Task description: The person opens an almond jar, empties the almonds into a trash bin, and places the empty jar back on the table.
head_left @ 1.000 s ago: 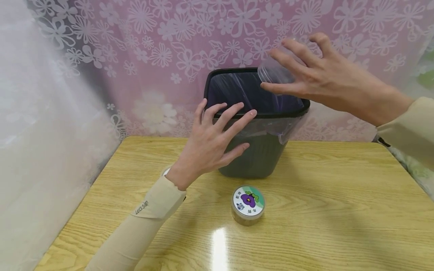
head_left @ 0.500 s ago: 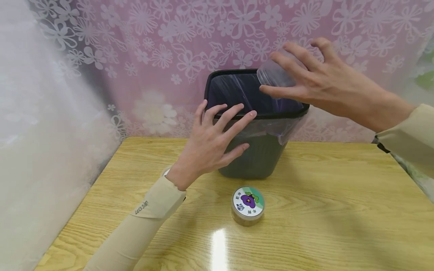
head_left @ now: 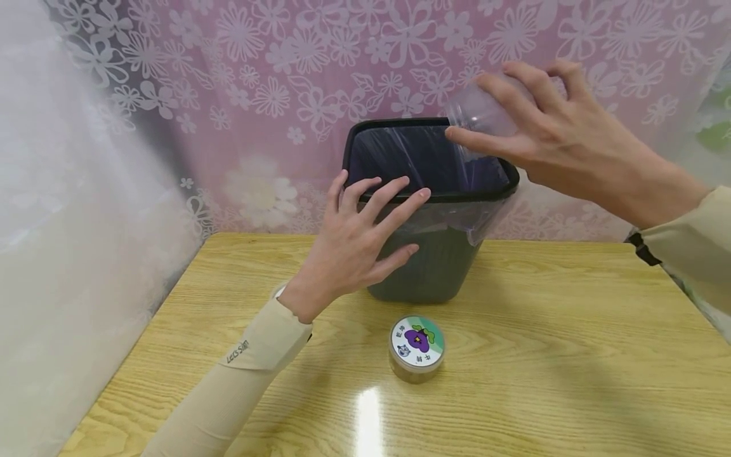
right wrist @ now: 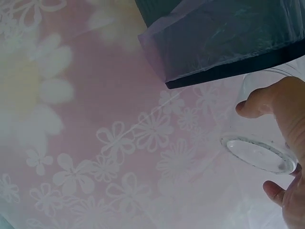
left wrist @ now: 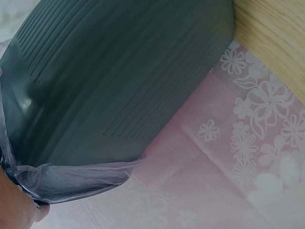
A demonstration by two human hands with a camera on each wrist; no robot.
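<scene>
My right hand (head_left: pixel 551 124) grips a clear plastic jar (head_left: pixel 485 114), thumb below and fingers over it. The jar is tilted, its threaded mouth pointing left and down over the dark bin (head_left: pixel 422 260). In the right wrist view, small dark specks ring the base of the jar (right wrist: pixel 259 155). My left hand (head_left: pixel 356 244) rests at the bin's near left rim, fingers spread and nearly straight, thumb outside the wall. On the table before the bin sits a low round tub (head_left: pixel 417 349) whose lid label has a purple flower.
A clear plastic liner (left wrist: pixel 81 179) folds over the bin's rim and hangs outside. Part of another round white-topped thing (head_left: pixel 278 290) shows behind my left wrist. The wooden table (head_left: pixel 542 343) meets a pink floral curtain (head_left: pixel 257 95) at the back.
My right hand has moved slightly right and turned, showing more of the jar's side, with its mouth still over the bin. My left hand and the tub have stayed in place.
</scene>
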